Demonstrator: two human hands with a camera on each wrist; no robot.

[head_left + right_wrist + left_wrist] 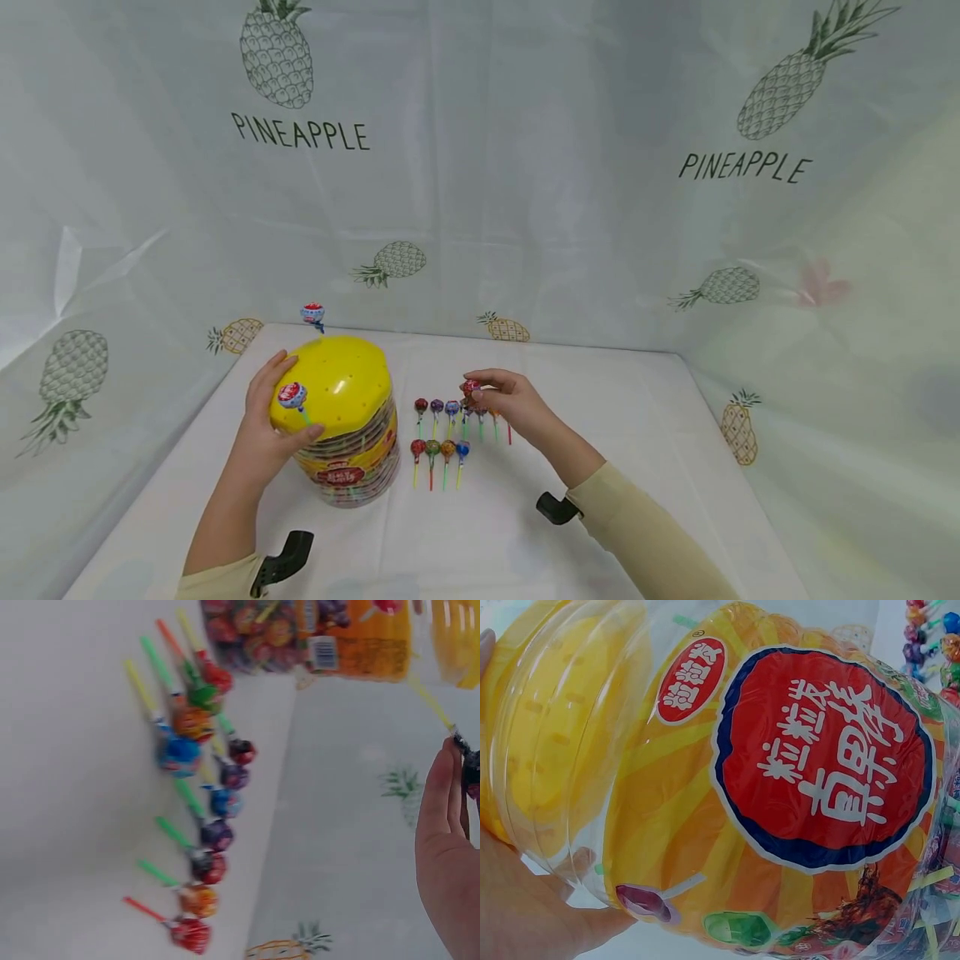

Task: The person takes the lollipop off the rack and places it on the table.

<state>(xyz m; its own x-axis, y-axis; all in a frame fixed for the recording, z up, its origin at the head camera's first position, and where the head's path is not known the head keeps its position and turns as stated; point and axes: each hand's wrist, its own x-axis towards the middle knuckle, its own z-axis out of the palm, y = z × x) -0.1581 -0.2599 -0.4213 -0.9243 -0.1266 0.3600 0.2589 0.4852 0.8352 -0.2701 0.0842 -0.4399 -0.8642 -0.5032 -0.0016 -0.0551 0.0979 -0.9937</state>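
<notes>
A clear plastic candy jar (pixel 348 479) with an orange-yellow label stands left of centre, capped by a yellow lid (pixel 348 371) with small holes. My left hand (pixel 258 425) grips the lid's left side, thumb at the front edge and fingers behind. A blue-and-red lollipop (pixel 292 395) shows over the lid near that thumb, and another (pixel 312 314) sticks up behind it. Between thumb and fingers my right hand (pixel 521 408) pinches a dark red lollipop (pixel 471 387) with a yellow stick, held above the back row of lollipops (pixel 437 407).
Below the back row lies a front row of lollipops (pixel 432 448), sticks toward me, right of the jar. All stand on a white table (pixel 585 533). Pineapple-printed sheeting (pixel 525 208) hangs behind it. Each wrist carries a black bracket (pixel 557 508).
</notes>
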